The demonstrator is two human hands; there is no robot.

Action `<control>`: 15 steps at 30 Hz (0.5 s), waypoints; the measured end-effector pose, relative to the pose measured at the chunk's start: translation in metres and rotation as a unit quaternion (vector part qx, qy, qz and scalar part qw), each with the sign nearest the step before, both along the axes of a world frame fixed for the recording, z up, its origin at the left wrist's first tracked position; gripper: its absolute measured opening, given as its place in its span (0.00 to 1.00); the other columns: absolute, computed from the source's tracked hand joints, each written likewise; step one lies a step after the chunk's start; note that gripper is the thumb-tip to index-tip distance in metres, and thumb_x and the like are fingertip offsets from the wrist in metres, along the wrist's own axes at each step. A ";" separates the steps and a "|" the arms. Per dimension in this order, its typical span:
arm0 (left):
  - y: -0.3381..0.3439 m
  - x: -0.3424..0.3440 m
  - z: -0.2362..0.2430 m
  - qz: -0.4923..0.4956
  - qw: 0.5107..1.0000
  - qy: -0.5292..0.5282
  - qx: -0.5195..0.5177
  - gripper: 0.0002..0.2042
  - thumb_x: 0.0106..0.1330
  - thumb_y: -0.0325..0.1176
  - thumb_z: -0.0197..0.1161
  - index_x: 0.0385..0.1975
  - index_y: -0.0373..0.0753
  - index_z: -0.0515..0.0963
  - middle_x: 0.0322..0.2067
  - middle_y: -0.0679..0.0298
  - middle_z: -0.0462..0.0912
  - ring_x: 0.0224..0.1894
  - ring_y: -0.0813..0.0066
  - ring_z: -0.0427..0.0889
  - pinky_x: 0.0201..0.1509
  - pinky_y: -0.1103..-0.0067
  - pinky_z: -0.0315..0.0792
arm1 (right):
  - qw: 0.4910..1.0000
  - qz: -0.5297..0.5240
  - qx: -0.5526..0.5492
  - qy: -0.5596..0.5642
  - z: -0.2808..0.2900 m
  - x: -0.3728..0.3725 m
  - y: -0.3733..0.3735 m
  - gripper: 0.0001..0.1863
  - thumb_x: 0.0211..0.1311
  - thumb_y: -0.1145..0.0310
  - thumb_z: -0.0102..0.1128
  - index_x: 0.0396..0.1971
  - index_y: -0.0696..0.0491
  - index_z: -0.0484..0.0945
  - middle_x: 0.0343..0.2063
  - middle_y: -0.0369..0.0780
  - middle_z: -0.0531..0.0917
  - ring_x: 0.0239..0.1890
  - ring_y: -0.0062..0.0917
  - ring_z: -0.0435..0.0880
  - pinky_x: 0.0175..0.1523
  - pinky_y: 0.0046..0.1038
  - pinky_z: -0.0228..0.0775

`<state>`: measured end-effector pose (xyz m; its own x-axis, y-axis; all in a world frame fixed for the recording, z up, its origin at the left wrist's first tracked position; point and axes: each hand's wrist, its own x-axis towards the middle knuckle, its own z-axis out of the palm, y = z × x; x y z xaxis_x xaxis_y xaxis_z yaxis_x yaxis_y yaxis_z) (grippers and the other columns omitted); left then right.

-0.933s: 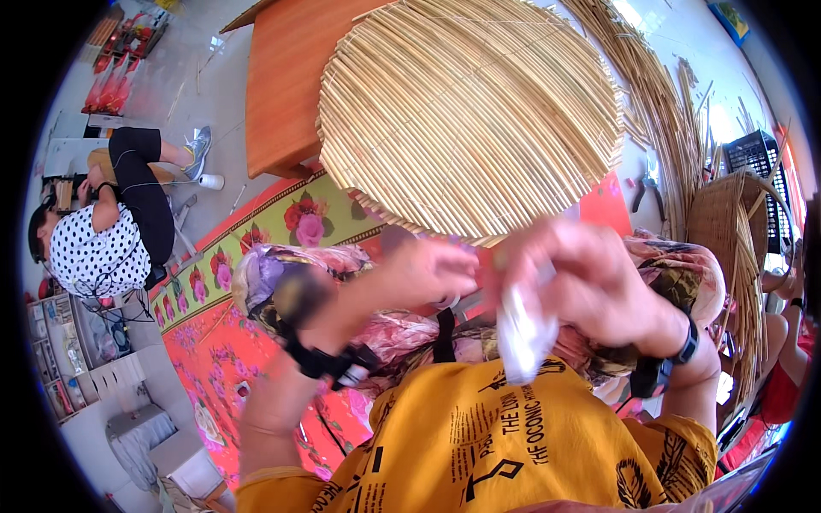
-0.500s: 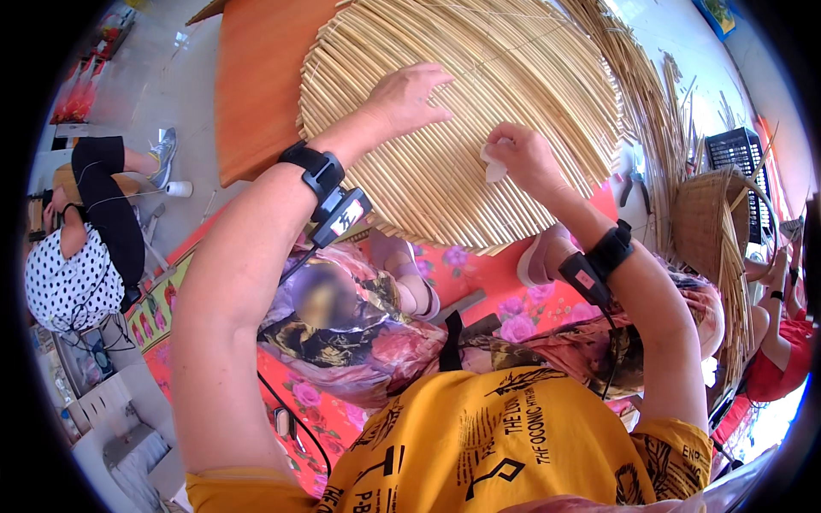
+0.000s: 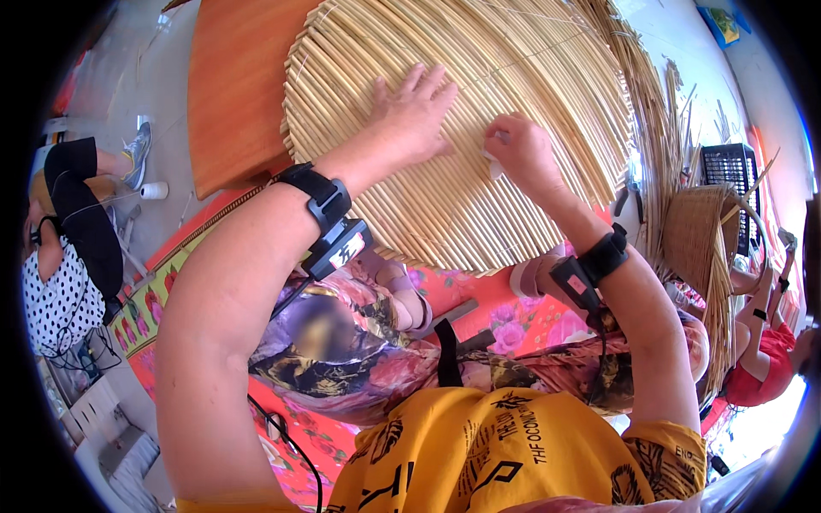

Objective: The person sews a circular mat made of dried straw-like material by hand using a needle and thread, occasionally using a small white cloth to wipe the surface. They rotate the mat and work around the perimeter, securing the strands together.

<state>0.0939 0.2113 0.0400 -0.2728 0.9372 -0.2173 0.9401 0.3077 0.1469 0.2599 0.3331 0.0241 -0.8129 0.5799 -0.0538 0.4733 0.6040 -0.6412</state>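
A large round mat of thin, pale stalks [image 3: 445,205] lies in front of me, its stalks running side by side and crossed by fine threads. My left hand [image 3: 415,115] rests on the mat's left part, palm down with the fingers spread, holding nothing. To its right, my right hand [image 3: 526,152] is closed in a pinch on a small, soft white wad [image 3: 494,164], like a tissue or scrap of cloth, at the mat's surface. Most of the wad is hidden by the fingers.
An orange-brown board [image 3: 235,94] lies left of the mat. Loose stalks [image 3: 646,85] are heaped along its right, near a dark-handled tool [image 3: 631,195], a woven basket [image 3: 694,227] and a black crate [image 3: 727,162]. Red floral cloth [image 3: 509,329] covers the floor. People sit at far left and right.
My left hand's fingers have gone from bent to spread out flat. My right hand keeps its pinch on the white wad. The view has shifted a little.
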 end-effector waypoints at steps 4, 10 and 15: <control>-0.006 0.003 -0.004 -0.013 0.999 0.039 0.018 0.45 0.55 0.53 0.69 0.71 0.47 0.53 0.73 0.58 0.46 0.75 0.57 0.44 0.72 0.45 0.46 | 1.000 0.010 0.006 -0.010 -0.009 0.017 0.003 0.08 0.51 0.69 0.62 0.28 0.57 0.81 0.32 0.47 0.80 0.34 0.43 0.81 0.43 0.38 0.73; -0.006 0.001 -0.003 -0.015 0.999 0.048 0.010 0.47 0.53 0.52 0.71 0.71 0.48 0.53 0.73 0.57 0.45 0.74 0.56 0.45 0.71 0.45 0.48 | 0.999 -0.023 -0.026 0.025 -0.010 0.005 -0.004 0.09 0.51 0.69 0.61 0.29 0.59 0.81 0.31 0.49 0.80 0.36 0.43 0.80 0.43 0.39 0.72; -0.003 -0.008 0.004 -0.018 0.999 0.022 -0.017 0.50 0.48 0.54 0.74 0.71 0.50 0.54 0.73 0.57 0.46 0.74 0.55 0.45 0.71 0.45 0.50 | 0.999 -0.025 0.008 0.046 -0.004 -0.009 -0.007 0.08 0.51 0.69 0.62 0.29 0.58 0.82 0.31 0.49 0.80 0.35 0.44 0.80 0.43 0.40 0.72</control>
<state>0.0859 0.2082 0.0442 -0.2490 0.9388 -0.2379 0.9561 0.2775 0.0945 0.2508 0.3264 0.0205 -0.7841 0.6200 0.0287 0.4429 0.5913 -0.6739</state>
